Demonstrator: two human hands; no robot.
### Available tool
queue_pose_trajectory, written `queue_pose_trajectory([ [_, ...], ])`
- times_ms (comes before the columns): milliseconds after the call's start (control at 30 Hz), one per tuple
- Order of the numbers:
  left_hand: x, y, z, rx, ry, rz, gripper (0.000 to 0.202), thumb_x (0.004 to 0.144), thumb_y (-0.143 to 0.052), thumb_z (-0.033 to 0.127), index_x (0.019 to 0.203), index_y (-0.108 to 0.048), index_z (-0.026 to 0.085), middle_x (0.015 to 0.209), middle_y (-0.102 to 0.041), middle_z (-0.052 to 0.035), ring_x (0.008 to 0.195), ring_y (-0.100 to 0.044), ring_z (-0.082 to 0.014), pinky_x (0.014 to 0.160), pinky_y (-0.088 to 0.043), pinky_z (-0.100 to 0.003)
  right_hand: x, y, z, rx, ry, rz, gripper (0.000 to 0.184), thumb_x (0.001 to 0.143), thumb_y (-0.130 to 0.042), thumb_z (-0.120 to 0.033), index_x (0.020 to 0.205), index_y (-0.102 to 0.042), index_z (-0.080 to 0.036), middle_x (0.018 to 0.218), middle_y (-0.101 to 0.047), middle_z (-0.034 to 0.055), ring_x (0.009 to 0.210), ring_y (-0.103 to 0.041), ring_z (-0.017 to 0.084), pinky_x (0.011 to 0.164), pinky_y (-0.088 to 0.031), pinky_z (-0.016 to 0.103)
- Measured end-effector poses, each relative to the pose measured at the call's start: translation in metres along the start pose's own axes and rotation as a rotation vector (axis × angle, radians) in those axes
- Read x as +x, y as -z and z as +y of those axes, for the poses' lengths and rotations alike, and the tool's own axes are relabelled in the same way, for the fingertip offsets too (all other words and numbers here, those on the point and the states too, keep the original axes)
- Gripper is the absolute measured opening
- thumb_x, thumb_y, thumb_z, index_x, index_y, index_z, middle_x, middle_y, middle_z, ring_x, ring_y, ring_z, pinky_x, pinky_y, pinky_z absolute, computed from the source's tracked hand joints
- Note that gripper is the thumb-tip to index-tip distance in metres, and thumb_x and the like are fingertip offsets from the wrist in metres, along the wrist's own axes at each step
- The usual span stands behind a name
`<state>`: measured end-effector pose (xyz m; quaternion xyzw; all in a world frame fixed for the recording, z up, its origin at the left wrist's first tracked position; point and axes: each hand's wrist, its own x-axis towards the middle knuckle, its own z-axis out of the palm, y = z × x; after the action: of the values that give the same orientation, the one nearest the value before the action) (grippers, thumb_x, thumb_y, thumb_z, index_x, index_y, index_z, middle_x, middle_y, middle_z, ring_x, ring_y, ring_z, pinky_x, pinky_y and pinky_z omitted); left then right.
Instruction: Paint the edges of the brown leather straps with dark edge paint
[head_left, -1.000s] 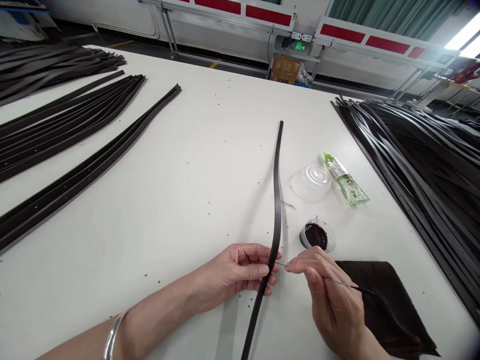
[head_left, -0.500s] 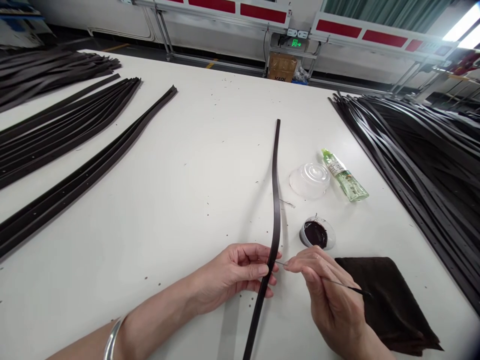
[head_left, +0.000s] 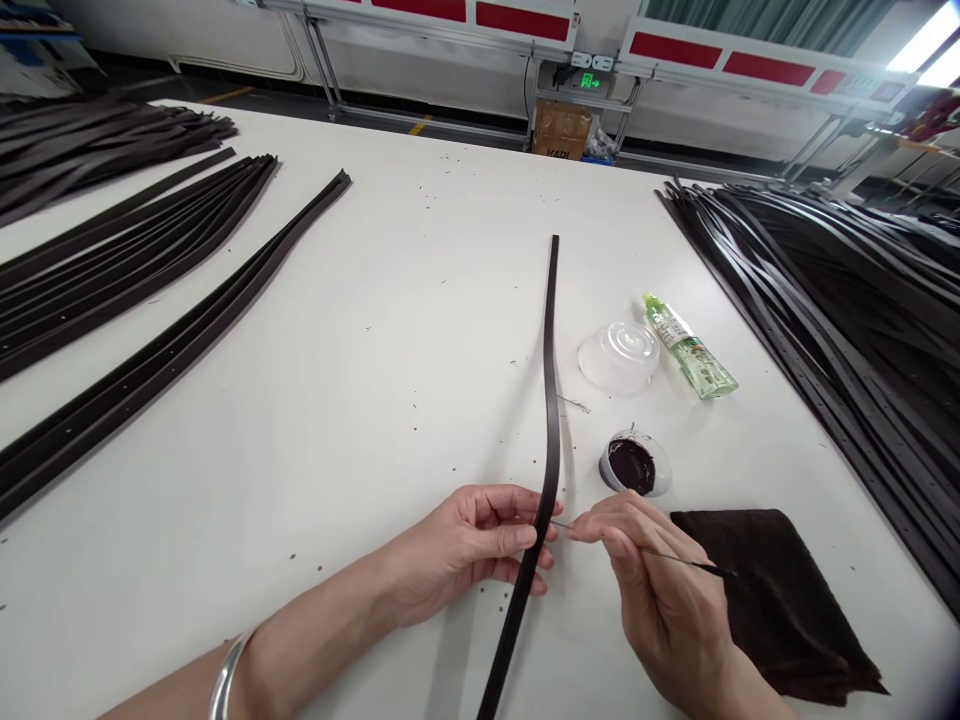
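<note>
My left hand (head_left: 469, 550) pinches a long, narrow dark brown leather strap (head_left: 553, 400) near the table's front, with the strap rising away across the table. My right hand (head_left: 660, 590) holds a thin tool (head_left: 679, 558) with a black handle between its fingers. The tool's fine metal tip reaches toward the strap's edge, close to my left fingers. Just beyond my right hand sits a small clear cup of dark dye (head_left: 630, 466). A folded dark brown cloth (head_left: 772, 600) lies beside that hand. A silver bangle (head_left: 227, 675) circles my left wrist.
The white table (head_left: 375, 420) is speckled with small dark bits. Bundles of dark straps lie at the left (head_left: 135, 240) and right (head_left: 825, 330). A clear plastic lid (head_left: 619, 357) and green-labelled bottle (head_left: 690, 348) stand beyond the cup. A cardboard box (head_left: 562, 130) sits under a rack behind the table.
The whole view has drifted slightly upward and left. My hands stay in the same grip, and the tool's black handle has swung a little toward the strap.
</note>
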<state>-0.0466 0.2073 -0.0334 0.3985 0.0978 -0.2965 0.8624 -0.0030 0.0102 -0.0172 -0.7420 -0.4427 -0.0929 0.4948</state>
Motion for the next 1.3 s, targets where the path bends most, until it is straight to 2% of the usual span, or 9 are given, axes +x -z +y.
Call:
queue_pose_trajectory([
  [433, 0.0, 0.002, -0.001, -0.008, 0.008, 0.006, 0.022, 0.087, -0.066, 0.019, 0.109, -0.069, 0.017, 0.102, -0.065, -0.0078, 0.087, -0.062, -0.0167, 0.082, -0.055, -0.036, -0.001, 0.001, -0.001, 0.006, -0.013, -0.011, 0.029, 0.092, -0.04, 0.003, 0.105, -0.058, -0.014, 0.083, -0.068, 0.0065, 0.078, -0.063, 0.018, 0.068, -0.052, 0.032],
  [533, 0.0, 0.001, 0.0, -0.015, 0.006, 0.014, 0.023, 0.087, -0.066, 0.021, 0.11, -0.069, 0.017, 0.101, -0.065, -0.0077, 0.087, -0.062, -0.0169, 0.083, -0.055, -0.037, -0.004, 0.003, -0.003, 0.019, -0.083, 0.023, 0.028, 0.095, -0.038, 0.0, 0.103, -0.06, -0.015, 0.084, -0.069, 0.0049, 0.076, -0.065, 0.015, 0.067, -0.054, 0.03],
  [700, -0.003, -0.001, 0.001, -0.032, -0.013, 0.034, 0.027, 0.084, -0.07, 0.023, 0.111, -0.07, 0.019, 0.1, -0.064, -0.0068, 0.086, -0.062, -0.0175, 0.081, -0.055, -0.036, -0.008, 0.003, 0.0, -0.017, -0.25, 0.257, 0.024, 0.099, -0.039, -0.009, 0.103, -0.061, -0.018, 0.101, -0.067, 0.0072, 0.094, -0.067, 0.019, 0.084, -0.056, 0.036],
  [767, -0.004, -0.002, 0.001, -0.04, -0.023, 0.018, 0.027, 0.084, -0.07, 0.023, 0.111, -0.071, 0.019, 0.098, -0.064, -0.0063, 0.085, -0.062, -0.017, 0.081, -0.055, -0.035, -0.005, 0.001, 0.002, -0.04, -0.322, 0.219, 0.012, 0.098, -0.047, -0.016, 0.101, -0.059, -0.02, 0.105, -0.064, 0.0081, 0.103, -0.063, 0.022, 0.088, -0.055, 0.04],
  [833, -0.005, -0.004, 0.001, -0.044, -0.029, -0.014, 0.026, 0.083, -0.071, 0.023, 0.109, -0.071, 0.019, 0.096, -0.065, -0.0059, 0.084, -0.063, -0.0168, 0.08, -0.055, -0.034, 0.002, -0.002, 0.003, -0.006, -0.384, 0.15, 0.002, 0.096, -0.054, -0.022, 0.097, -0.055, -0.02, 0.103, -0.061, 0.0076, 0.1, -0.063, 0.022, 0.085, -0.056, 0.039],
  [967, -0.008, -0.008, 0.001, -0.026, -0.035, -0.052, 0.023, 0.083, -0.071, 0.023, 0.105, -0.072, 0.018, 0.094, -0.066, -0.0064, 0.084, -0.064, -0.0171, 0.079, -0.055, -0.033, 0.019, -0.003, 0.005, 0.129, -0.451, 0.101, 0.012, 0.093, -0.061, -0.029, 0.091, -0.051, -0.021, 0.089, -0.057, 0.0027, 0.08, -0.062, 0.016, 0.07, -0.057, 0.03],
  [1167, -0.012, -0.007, -0.003, -0.009, 0.008, -0.035, 0.022, 0.08, -0.075, 0.022, 0.101, -0.073, 0.015, 0.091, -0.069, -0.0066, 0.081, -0.065, -0.0166, 0.082, -0.055, -0.035, 0.041, 0.004, 0.015, 0.111, -0.518, 0.236, 0.022, 0.088, -0.069, -0.036, 0.089, -0.054, -0.02, 0.081, -0.06, 0.0001, 0.069, -0.061, 0.013, 0.062, -0.053, 0.025],
  [1233, -0.012, -0.006, -0.004, -0.024, 0.017, -0.011, 0.02, 0.079, -0.076, 0.021, 0.098, -0.074, 0.014, 0.089, -0.069, -0.0066, 0.079, -0.065, -0.016, 0.081, -0.055, -0.035, 0.04, 0.008, 0.018, 0.077, -0.523, 0.231, 0.02, 0.09, -0.067, -0.037, 0.094, -0.057, -0.02, 0.084, -0.063, 0.0017, 0.075, -0.064, 0.015, 0.067, -0.055, 0.028],
  [1300, -0.012, -0.005, -0.004, -0.043, 0.02, 0.021, 0.02, 0.077, -0.077, 0.021, 0.096, -0.073, 0.014, 0.089, -0.069, -0.0065, 0.078, -0.065, -0.0157, 0.079, -0.056, -0.034, 0.034, 0.016, 0.02, 0.031, -0.499, 0.227, 0.02, 0.095, -0.058, -0.037, 0.106, -0.06, -0.02, 0.099, -0.066, 0.0057, 0.09, -0.066, 0.019, 0.079, -0.056, 0.035],
])
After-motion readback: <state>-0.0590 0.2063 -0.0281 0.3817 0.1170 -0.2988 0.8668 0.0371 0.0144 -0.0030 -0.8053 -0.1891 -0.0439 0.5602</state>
